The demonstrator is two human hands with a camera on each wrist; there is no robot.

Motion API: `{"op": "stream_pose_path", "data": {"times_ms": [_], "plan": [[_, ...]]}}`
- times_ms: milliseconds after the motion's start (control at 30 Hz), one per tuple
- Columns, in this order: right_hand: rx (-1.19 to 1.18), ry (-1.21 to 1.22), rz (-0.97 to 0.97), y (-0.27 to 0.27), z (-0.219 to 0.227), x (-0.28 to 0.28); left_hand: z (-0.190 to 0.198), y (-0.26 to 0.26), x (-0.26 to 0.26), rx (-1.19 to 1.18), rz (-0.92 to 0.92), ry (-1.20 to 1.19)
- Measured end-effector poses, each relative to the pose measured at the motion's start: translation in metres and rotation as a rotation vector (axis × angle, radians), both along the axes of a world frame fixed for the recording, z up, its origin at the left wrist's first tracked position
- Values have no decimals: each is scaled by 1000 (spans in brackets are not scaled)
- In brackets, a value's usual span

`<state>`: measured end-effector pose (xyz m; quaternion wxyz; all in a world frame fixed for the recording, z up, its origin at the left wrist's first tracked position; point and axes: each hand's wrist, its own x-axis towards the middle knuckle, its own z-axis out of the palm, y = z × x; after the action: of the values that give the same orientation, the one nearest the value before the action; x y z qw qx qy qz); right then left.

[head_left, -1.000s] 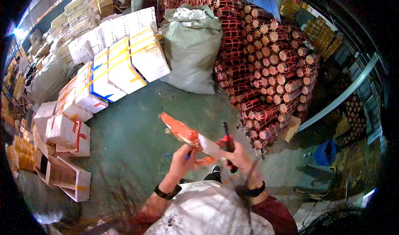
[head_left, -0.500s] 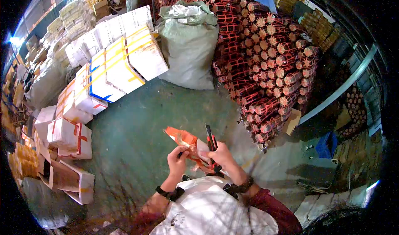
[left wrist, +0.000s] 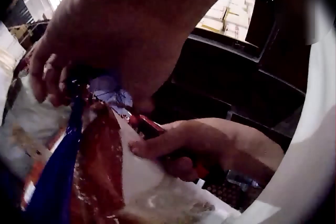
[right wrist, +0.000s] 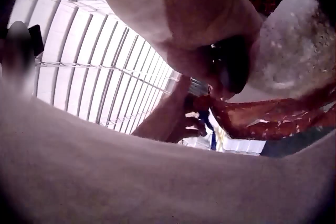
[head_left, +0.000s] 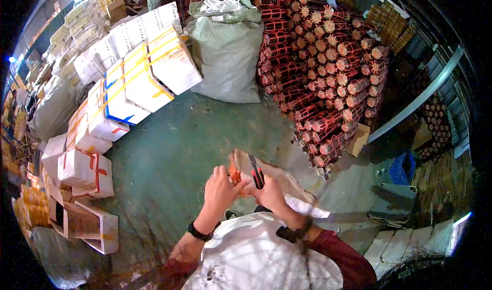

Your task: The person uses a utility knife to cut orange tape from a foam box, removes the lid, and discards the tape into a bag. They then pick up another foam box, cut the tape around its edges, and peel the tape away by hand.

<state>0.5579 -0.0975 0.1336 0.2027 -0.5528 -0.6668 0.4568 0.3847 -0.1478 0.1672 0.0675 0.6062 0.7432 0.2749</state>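
In the head view, the left hand pinches a crumpled end of orange tape at the near end of a pale, dirty sheet. The right hand, close beside it, holds a red and black utility knife with its tip pointing up and away. In the left wrist view the right thumb presses on the white sheet, alongside the wide orange-red tape. A blue strip hangs from the left hand's fingers. Beyond the hands, the sheet slants down to the right.
White foam boxes with yellow, blue and red tape curve along the left. A large pale green sack stands ahead. Right of it rises a pile of bundles in red netting. An opened carton lies at lower left, and green floor lies between.
The orange-taped piece has turned from pointing up-left to a sheet slanting down-right. Both hands have come closer together, and the knife stays in the right hand.
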Motion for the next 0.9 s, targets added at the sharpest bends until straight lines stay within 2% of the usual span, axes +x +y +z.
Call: {"op": "stream_pose_path", "data": {"times_ms": [33, 133, 167, 267, 300, 400, 500, 567, 633, 667, 767, 833, 900], "plan": [[45, -8, -4, 0, 2, -1, -15, 3, 4, -137, -4, -24], [133, -6, -11, 4, 4, -2, -38, 9, 4, -77, -120, -136], [130, 6, -11, 6, -4, 1, -43, 10, 3, -132, -148, -105], [214, -65, -4, 6, -14, 7, -54, 9, 10, -75, -175, -108], [263, -102, -1, 8, -14, 6, -56, 12, 7, -51, -197, -201], [212, -36, -34, 10, -4, 13, -63, 15, 0, -6, -260, -436], [284, -170, 17, 16, -15, 26, -70, 10, -3, -17, -259, -577], [416, -34, -11, 31, -19, 44, -74, -2, -12, -82, -205, -667], [-129, 12, -153, 39, 37, 52, -111, -19, -39, -144, -60, -866], [-155, 194, -77, 50, 22, 69, -123, -19, -47, -173, 10, -963], [-171, 303, -59, 49, 38, 78, -111, -23, -39, -114, -47, -1007], [-205, 370, -105, 51, 50, 79, -132, -22, -39, -100, -6, -1012], [-224, 362, -42, 49, 66, 81, -142, -17, -38, -76, 28, -1022]]}}
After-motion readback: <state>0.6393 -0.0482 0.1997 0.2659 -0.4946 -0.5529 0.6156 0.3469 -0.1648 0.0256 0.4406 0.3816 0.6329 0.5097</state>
